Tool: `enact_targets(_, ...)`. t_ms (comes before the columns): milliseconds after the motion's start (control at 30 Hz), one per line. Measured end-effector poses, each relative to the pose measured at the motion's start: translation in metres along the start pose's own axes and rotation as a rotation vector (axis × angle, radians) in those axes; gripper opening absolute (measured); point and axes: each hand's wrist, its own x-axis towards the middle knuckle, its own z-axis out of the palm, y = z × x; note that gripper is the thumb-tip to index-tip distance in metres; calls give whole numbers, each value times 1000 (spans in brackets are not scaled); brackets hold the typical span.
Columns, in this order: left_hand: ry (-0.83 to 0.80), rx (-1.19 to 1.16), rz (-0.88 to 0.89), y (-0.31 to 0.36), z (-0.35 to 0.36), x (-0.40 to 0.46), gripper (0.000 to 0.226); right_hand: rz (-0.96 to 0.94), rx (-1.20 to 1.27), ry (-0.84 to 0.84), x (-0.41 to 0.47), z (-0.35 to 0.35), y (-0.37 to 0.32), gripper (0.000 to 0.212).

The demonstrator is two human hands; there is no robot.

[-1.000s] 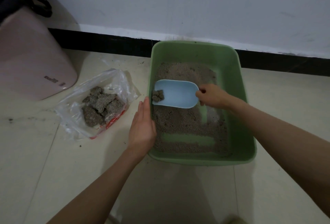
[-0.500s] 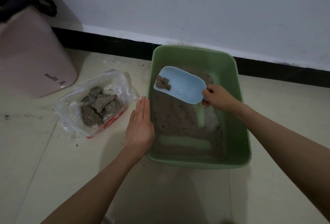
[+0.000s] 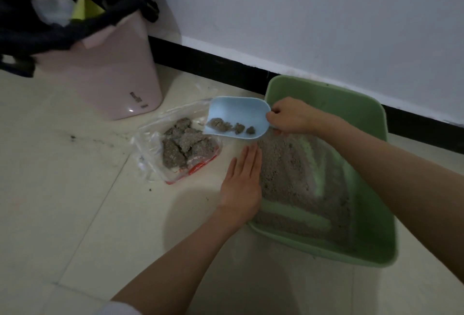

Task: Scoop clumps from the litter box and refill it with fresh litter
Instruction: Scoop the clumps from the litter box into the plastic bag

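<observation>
Right hand [image 3: 288, 116]: fingers curled round scoop [image 3: 238, 119] handle.
Left hand [image 3: 242, 181]: flat, steadying litter box [image 3: 371, 164] rim.
Clumps [image 3: 229, 126]: in the scoop mouth, above bag [image 3: 180, 144] at nine o'clock of box.
Technique: tip slowly over the bag opening.

A pale pink bin [image 3: 100, 81] is seen standing on the cream tiled floor [image 3: 62, 201], well to the far left of the left hand [image 3: 242, 184], and it is lined with a black bag [image 3: 75, 6] whose edges are draped over the rim. Something yellow-green [image 3: 82, 6] and something white [image 3: 50, 11] are seen inside the bag. Beyond both hands, a white wall [image 3: 301, 13] is met by a black skirting strip [image 3: 213, 68], and dark specks [image 3: 72, 137] are scattered on the tiles further left.
</observation>
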Motion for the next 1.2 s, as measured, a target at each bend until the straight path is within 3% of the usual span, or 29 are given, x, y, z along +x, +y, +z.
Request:
enact_targets(133, -5, -28, 11, -1, 0, 0, 70, -100, -266, -26, 14, 11, -41, 37)
enact_targets(300, 9, -30, 22, -3, 1, -1, 69, -162, -544, 117, 11, 11, -62, 22)
enact_targets(567, -13, -99, -66, -4, 0, 0, 72, -28, -107, 149, -25, -31, 15, 34)
enact_targets(767, 33, -141, -80, 0, -2, -1, 72, 218, -25, 103, -79, -35, 95, 36)
enact_targets(933, 83, -227, -95, 4, -4, -2, 72, 425, -441, -4, -101, -19, 140, 42)
enact_targets(1100, 101, -220, -80, 4, -2, -2, 71, 413, -783, -7, -105, -9, 146, 26)
enact_targets(1200, 99, -200, -81, 5, -2, -3, 71, 393, -910, -24, -100, 3, 145, 27)
